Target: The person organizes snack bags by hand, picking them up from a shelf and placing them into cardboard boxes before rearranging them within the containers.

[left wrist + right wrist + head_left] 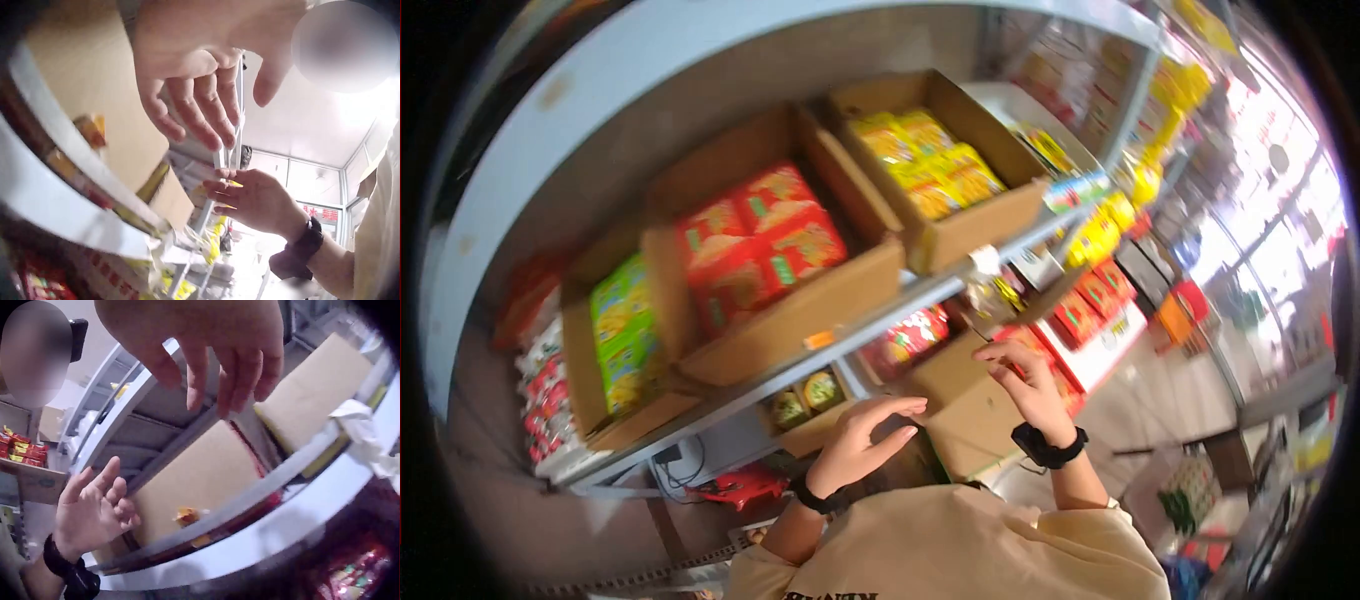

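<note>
Both hands hover in front of the shelf, apart from each other and holding nothing. The left hand has its fingers stretched toward the right, thumb apart; a dark band circles its wrist. Fingers loosely bent, the right hand is over a cardboard box below shelf level. On the shelf ahead stands an open carton of red packets. Beside it, to the right, a carton holds yellow packets; to the left, another contains green packets. The right wrist view shows the right hand with fingers pointing down.
The metal shelf's front edge runs between the hands and the cartons. Lower down are a small box with round green-topped items, a red item with cables and red boxes. Yellow packages hang at the shelf's right end.
</note>
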`<state>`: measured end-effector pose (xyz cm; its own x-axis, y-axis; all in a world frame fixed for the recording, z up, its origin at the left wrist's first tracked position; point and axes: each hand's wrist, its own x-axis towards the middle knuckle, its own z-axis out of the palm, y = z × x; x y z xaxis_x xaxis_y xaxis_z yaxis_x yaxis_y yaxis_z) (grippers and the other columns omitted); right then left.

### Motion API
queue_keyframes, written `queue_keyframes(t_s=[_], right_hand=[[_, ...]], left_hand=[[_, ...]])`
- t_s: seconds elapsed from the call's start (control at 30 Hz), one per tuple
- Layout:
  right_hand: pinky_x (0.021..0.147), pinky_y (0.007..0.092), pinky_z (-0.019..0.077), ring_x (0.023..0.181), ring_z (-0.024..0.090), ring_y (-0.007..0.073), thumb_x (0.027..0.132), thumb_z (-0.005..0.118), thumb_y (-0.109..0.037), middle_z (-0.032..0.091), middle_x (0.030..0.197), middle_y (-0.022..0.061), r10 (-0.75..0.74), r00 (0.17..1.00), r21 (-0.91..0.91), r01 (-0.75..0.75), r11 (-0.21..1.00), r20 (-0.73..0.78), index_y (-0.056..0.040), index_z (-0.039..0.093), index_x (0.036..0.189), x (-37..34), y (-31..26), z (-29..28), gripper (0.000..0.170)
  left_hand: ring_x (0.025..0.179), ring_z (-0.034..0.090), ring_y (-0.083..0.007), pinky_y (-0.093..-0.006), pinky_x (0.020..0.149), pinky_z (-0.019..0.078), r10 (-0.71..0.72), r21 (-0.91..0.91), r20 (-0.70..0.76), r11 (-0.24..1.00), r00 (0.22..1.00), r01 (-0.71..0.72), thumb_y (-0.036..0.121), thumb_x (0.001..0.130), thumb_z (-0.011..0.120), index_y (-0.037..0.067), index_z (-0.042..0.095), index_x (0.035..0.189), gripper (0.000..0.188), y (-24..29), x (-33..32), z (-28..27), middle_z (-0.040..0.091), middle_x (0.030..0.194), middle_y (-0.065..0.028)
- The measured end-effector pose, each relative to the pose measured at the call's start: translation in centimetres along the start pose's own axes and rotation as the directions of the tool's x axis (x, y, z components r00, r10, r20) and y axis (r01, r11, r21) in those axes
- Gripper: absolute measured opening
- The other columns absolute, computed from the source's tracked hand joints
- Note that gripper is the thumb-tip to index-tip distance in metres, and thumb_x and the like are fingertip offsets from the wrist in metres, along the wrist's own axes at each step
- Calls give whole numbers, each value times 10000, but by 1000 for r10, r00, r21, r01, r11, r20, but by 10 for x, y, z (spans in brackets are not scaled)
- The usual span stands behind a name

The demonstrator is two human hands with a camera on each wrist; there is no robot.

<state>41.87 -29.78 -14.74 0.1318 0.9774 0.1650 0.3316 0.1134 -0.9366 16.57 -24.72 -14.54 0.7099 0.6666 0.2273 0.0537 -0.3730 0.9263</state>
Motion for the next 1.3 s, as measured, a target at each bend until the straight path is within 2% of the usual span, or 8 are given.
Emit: queue_keyframes(t_s=[0.2,0.3,0.4,0.53,0.67,0.87,1.03,1.3], right_hand=[[735,286,465,860,591,155,856,532,-71,642,928,79,327,936,-88,-339,936,-128,-15,618,1032,-79,74,-25,204],[754,338,480,881,616,261,852,535,-135,641,966,138,398,897,-142,-427,893,-192,-23,622,1021,-109,105,-39,220],[801,377,469,895,601,322,834,541,-179,630,951,173,431,847,-158,-493,855,-311,-25,627,995,-137,164,-56,240],[827,401,456,916,584,346,809,555,-209,616,929,199,534,711,-130,-648,751,-458,-28,631,973,-172,233,-68,256],[838,418,452,944,571,366,796,571,-213,603,976,207,605,597,-90,-747,658,-527,-31,622,999,-191,295,-81,278],[883,438,424,1019,531,361,792,568,-168,559,1089,198,482,524,-134,-762,633,-702,-43,554,1086,-177,352,-102,320],[1042,439,251,1300,321,319,774,578,-110,366,1368,197,394,566,-256,-752,608,-724,-5,254,1372,-155,385,-125,688],[827,444,385,932,512,307,781,610,-186,538,934,109,395,528,-292,-804,518,-752,-51,573,1089,-179,378,-101,338]], left_hand=[[1035,577,-229,-334,890,443,-90,41,383,996,919,81,94,839,603,10,543,1169,346,-42,36,90,593,1156,-111],[1089,552,-221,-304,916,426,-94,-100,548,979,831,177,155,873,580,-4,470,1244,418,-77,49,139,560,1197,-156],[1114,517,-174,-312,939,412,-293,-197,720,783,629,590,135,901,545,19,421,1295,430,-125,58,193,520,1253,-90],[1121,508,-143,-305,960,374,-512,-72,766,534,390,842,307,943,435,91,423,1325,439,-189,78,253,515,1273,-68],[1167,481,-192,-372,1001,338,-598,-53,742,398,303,916,343,942,419,106,387,1358,480,-254,86,299,482,1315,-89],[1219,445,-236,-403,1025,316,-682,-130,679,252,272,959,381,928,437,95,371,1364,525,-293,108,338,450,1343,-112],[1266,388,-261,-414,1054,248,-711,-143,656,210,252,967,383,911,465,54,295,1392,607,-310,114,371,416,1375,-118],[1114,517,-216,-386,955,364,-774,-179,562,232,293,956,325,862,558,93,443,1259,474,-310,104,390,541,1216,-58]])
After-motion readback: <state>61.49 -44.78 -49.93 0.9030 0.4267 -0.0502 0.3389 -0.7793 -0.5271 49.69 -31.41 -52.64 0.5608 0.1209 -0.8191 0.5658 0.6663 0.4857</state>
